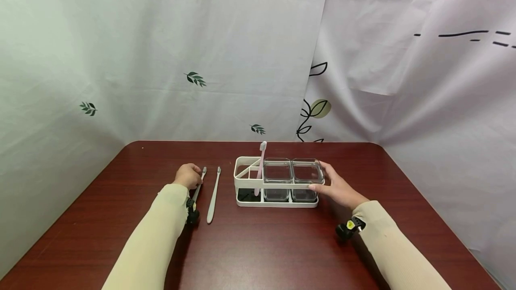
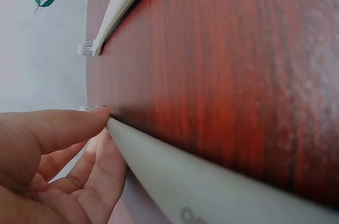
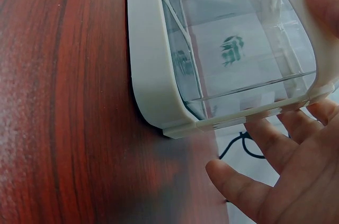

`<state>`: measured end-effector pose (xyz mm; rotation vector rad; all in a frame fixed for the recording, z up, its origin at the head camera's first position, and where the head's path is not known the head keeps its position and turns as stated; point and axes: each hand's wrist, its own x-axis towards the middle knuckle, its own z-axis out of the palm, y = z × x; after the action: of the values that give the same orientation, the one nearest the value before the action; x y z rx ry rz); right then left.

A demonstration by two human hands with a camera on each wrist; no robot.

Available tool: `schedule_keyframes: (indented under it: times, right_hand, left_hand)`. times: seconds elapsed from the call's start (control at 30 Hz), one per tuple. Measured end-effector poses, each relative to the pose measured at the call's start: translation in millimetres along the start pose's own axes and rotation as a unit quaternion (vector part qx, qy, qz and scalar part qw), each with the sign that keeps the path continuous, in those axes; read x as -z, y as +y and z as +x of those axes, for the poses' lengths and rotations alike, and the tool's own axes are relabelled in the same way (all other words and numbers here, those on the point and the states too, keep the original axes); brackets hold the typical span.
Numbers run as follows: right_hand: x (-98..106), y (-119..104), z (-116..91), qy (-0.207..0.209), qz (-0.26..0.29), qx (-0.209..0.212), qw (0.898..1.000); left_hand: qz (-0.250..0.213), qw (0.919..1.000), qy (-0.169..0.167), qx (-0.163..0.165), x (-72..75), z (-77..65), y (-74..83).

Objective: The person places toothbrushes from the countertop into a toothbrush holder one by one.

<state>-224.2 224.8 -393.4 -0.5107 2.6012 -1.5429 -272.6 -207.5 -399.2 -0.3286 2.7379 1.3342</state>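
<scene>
My left hand [image 1: 188, 176] pinches a pale toothbrush [image 2: 169, 163] between thumb and fingers near its neck; it lies low along the table, bristles pointing away. A second pale toothbrush [image 1: 213, 198] lies on the table just to its right. At the right end of a white toothbrush holder [image 1: 290, 186], my right hand [image 1: 338, 189] grips the frame, thumb at the front and fingers around the side. A pink toothbrush [image 1: 261, 162] stands upright in the holder's left part. Two clear cups, a left cup [image 1: 277, 171] and a right cup [image 1: 307, 172], sit in the holder.
The dark red-brown table [image 1: 258, 249] extends around the holder, its back edge close behind. A white printed curtain [image 1: 225, 48] hangs behind and at the sides. Each wrist carries a small black camera; the left camera [image 1: 192, 211] sits near the toothbrush handles.
</scene>
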Motion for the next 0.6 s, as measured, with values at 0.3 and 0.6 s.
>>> schedule_keyframes:
  times: [0.3,0.6]
  right_hand:
    - [-0.4,1.8,0.6,0.000,0.001,0.001,1.000]
    - [-0.5,1.3,0.0,0.001,-0.004,0.001,1.000]
  left_hand:
    - [0.006,0.9999,-0.007,-0.005,-1.6,3.0,0.2]
    - [0.001,0.9999,-0.011,0.002,-2.3,2.4,1.9]
